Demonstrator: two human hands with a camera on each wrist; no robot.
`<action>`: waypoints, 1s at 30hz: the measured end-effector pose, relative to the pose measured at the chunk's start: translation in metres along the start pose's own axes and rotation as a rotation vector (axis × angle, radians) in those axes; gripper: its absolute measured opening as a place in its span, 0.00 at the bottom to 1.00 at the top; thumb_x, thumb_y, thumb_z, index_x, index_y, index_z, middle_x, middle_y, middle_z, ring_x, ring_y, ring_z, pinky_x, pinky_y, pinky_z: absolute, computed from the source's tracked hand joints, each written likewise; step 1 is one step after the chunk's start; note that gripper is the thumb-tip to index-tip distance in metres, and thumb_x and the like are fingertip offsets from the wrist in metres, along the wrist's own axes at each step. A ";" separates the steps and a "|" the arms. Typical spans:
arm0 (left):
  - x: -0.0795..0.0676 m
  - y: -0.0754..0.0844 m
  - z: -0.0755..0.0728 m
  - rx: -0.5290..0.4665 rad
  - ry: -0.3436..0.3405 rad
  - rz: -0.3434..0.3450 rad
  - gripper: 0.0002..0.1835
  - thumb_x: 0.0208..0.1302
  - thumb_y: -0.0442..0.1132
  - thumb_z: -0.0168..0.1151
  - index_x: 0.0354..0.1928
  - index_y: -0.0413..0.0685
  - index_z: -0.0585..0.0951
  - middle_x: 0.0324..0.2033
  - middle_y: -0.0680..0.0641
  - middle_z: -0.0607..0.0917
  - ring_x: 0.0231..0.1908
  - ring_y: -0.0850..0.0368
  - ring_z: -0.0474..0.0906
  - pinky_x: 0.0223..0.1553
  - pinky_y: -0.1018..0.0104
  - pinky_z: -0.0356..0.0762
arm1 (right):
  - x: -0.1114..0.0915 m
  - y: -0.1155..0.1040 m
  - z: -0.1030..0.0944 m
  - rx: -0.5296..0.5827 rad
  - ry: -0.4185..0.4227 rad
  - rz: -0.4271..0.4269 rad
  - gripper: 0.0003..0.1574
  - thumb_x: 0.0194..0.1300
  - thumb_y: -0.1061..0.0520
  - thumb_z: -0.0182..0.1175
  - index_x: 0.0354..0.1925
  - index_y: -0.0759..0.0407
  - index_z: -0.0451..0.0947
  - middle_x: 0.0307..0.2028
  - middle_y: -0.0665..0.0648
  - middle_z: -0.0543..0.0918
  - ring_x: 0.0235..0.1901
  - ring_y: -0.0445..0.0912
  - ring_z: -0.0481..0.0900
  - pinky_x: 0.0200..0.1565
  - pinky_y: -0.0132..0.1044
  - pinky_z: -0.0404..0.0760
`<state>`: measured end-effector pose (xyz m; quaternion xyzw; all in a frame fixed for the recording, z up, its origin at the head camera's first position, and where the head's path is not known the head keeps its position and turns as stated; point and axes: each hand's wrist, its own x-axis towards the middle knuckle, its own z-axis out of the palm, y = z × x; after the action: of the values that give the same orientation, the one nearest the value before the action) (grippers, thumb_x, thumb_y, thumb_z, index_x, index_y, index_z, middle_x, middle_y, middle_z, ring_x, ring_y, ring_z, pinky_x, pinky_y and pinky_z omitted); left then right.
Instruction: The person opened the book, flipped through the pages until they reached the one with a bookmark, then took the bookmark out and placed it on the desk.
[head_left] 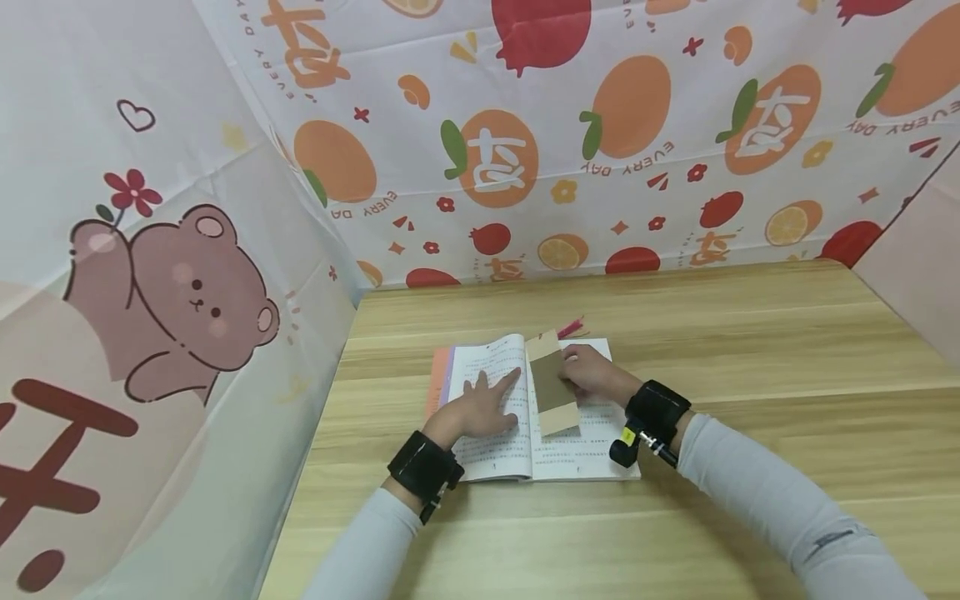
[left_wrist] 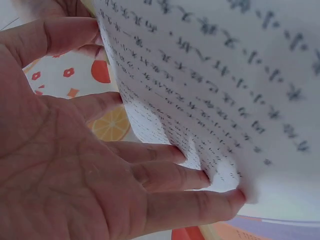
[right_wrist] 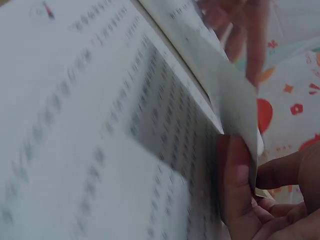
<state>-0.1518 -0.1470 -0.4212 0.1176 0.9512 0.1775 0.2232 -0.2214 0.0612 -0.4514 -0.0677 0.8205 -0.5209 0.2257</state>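
An open book [head_left: 491, 454] with printed pages lies flat on the table. My left hand [head_left: 483, 410] rests on its left page, with fingers spread and fingertips touching the paper, as the left wrist view also shows. In my right hand [head_left: 592, 373] is a tan and brown bookmark [head_left: 553, 382] with a pink tassel [head_left: 572, 327] at its far end. The thumb and fingers pinch the bookmark by its right edge. It stands tilted over the right page near the spine, and its shadow [right_wrist: 165, 115] falls on the print in the right wrist view.
The wooden table [head_left: 787, 350] extends around the book, widest to the right. A fruit-printed cloth [head_left: 555, 208] hangs behind it, and a bear-printed cloth [head_left: 195, 292] hangs along the left side.
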 end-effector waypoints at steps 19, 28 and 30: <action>-0.002 0.008 0.003 0.020 -0.012 -0.014 0.39 0.60 0.52 0.47 0.70 0.59 0.43 0.65 0.23 0.44 0.59 0.22 0.38 0.52 0.23 0.51 | -0.019 0.018 -0.156 -0.048 0.182 -0.021 0.20 0.67 0.54 0.44 0.48 0.71 0.64 0.38 0.60 0.70 0.34 0.46 0.69 0.35 0.39 0.77; 0.000 0.009 0.000 0.043 -0.051 -0.012 0.39 0.61 0.52 0.45 0.70 0.58 0.41 0.65 0.24 0.45 0.60 0.24 0.36 0.56 0.25 0.46 | -0.049 0.069 -0.154 -0.054 0.024 0.011 0.12 0.64 0.59 0.47 0.35 0.70 0.65 0.25 0.53 0.70 0.24 0.42 0.69 0.25 0.34 0.74; 0.000 0.009 0.000 0.038 -0.056 -0.011 0.39 0.61 0.52 0.45 0.70 0.57 0.41 0.66 0.25 0.45 0.61 0.25 0.35 0.57 0.26 0.45 | -0.052 0.077 -0.149 -0.028 0.002 0.025 0.11 0.64 0.59 0.48 0.35 0.69 0.66 0.29 0.55 0.73 0.27 0.43 0.74 0.28 0.35 0.78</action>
<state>-0.1505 -0.1387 -0.4183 0.1216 0.9485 0.1548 0.2483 -0.2309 0.2364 -0.4511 -0.0604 0.8287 -0.5064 0.2305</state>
